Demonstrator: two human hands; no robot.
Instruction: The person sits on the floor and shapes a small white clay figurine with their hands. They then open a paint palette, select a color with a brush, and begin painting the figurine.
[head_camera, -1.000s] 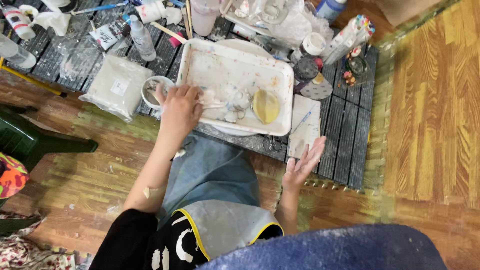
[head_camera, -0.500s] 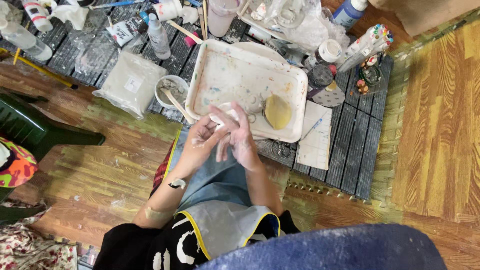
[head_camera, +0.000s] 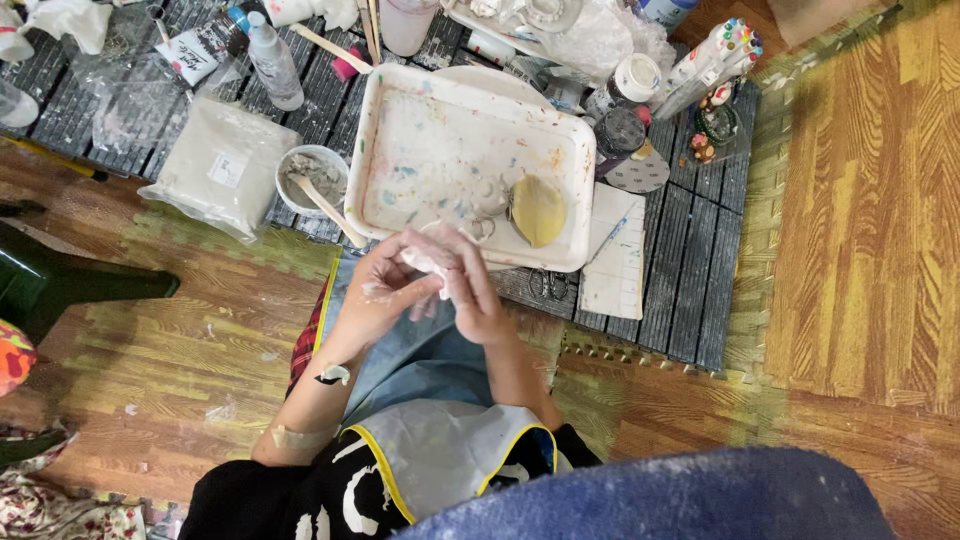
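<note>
Both hands meet over my lap, just in front of the white paint-stained tray (head_camera: 400, 150). My left hand (head_camera: 385, 290) cups a lump of white clay (head_camera: 425, 260) from below. My right hand (head_camera: 470, 290) presses against the same lump from the right side. Inside the tray lie a small grey clay figure (head_camera: 490, 195) and a yellow-green sponge (head_camera: 538, 210). My lap is covered by a blue and grey apron (head_camera: 420, 400).
A small cup of grey paste with a wooden stick (head_camera: 312, 180) stands left of the tray, next to a plastic bag of pale clay (head_camera: 220, 165). Bottles, jars, a marker set (head_camera: 715, 55) and paper (head_camera: 615, 255) crowd the dark slatted mat. A dark green stool (head_camera: 60, 280) stands at left.
My left hand left the tray and my right hand rose from beside my knee. Both came together over my lap around the white clay lump.
</note>
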